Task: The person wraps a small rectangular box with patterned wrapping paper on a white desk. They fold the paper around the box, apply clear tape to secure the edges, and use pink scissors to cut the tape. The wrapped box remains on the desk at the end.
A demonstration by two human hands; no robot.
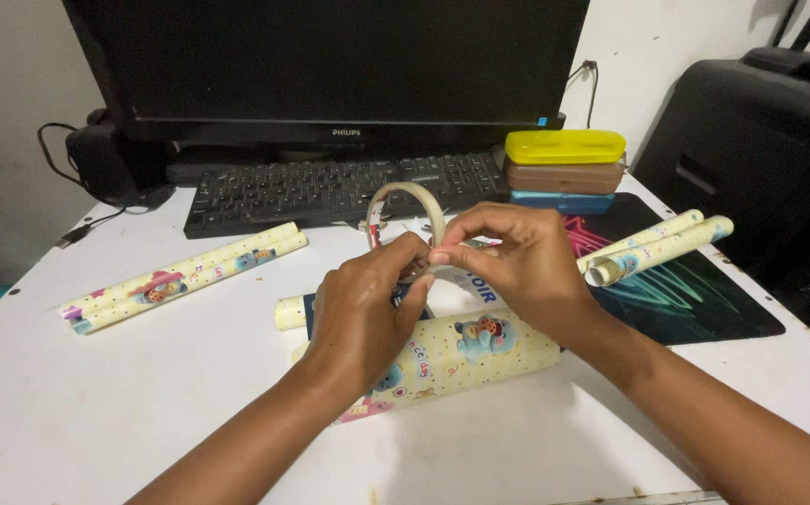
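Far left of the table: two rolls of pale yellow wrapping paper (pixel 185 275) with cartoon figures lie side by side on the white table (pixel 96 411), slanting up toward the keyboard.
Behind them: a black keyboard (pixel 339 190) sits under a dark monitor (pixel 330 61).
Left hand: the left hand (pixel 363 313) is raised over the table, fingers curled shut around the lower edge of a roll of tape (pixel 407 224), thumb pressing on its rim.
Tape: the roll of tape stands upright on edge between both hands, held above the table, just in front of the keyboard.
Under the hands: a box half wrapped in the same yellow paper (pixel 465 351) lies on the table, directly below the tape.
Right hand: the right hand (pixel 517 266) pinches the tape's rim, fingertips meeting those of the left hand.
Right side: two more paper rolls (pixel 652 248) rest on a dark mouse mat (pixel 695 299).
Behind those: three long cases, yellow, brown and blue (pixel 564 171), are stacked.
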